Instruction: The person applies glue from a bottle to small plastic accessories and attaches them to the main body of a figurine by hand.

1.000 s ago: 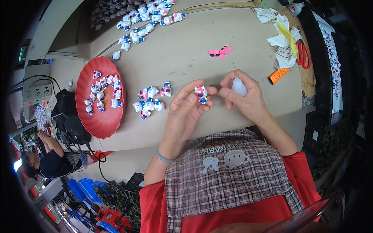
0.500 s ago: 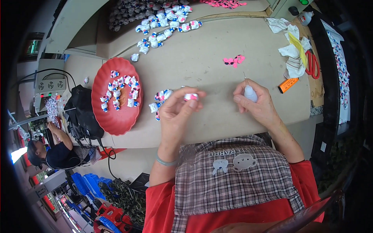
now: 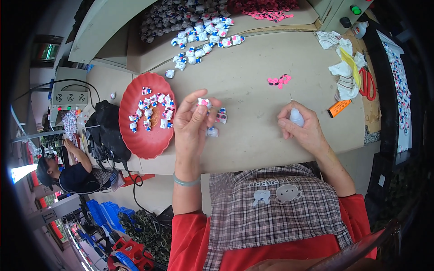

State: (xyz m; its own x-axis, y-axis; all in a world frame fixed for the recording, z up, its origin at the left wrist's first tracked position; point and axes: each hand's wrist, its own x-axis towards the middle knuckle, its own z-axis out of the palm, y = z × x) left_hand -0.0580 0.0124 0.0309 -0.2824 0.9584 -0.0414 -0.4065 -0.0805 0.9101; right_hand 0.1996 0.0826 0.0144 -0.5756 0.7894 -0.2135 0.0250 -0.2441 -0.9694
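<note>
We see our left hand [image 3: 192, 122] lifted a little above the worktop [image 3: 253, 81]. Its grip is closed on 1 tiny toy figure [image 3: 204, 103], white with a pink spot. The thumb and the fingertips pinch it at the sides, so the pink face shows on top. We think this little figure is very light and hard, like plastic or painted clay. It looks smooth, so it could slip out if we pinch too softly. The small bits on it may snap, so the sides of its body look like the best place to hold it.

Our right hand [image 3: 304, 127] rests near the front edge of the worktop, well apart from the left hand. Its grip is wrapped around a small white squeeze bottle [image 3: 296, 116] with a thin needle tip [image 3: 290, 96] pointing up. The bottle looks soft and easy to squash. We would hold it around its middle, as the hand does.

Just beside the left hand, 2 or 3 more small figures [image 3: 217, 122] lie on the worktop. To the left sits a red round tray [image 3: 135, 140] with more of them inside. A big bunch of figures [image 3: 203, 38] lies farther back. A few pink bows [image 3: 279, 81] lie between the hands and the back. Red scissors [image 3: 367, 83] and crumpled cloths [image 3: 341, 63] sit at the right.
</note>
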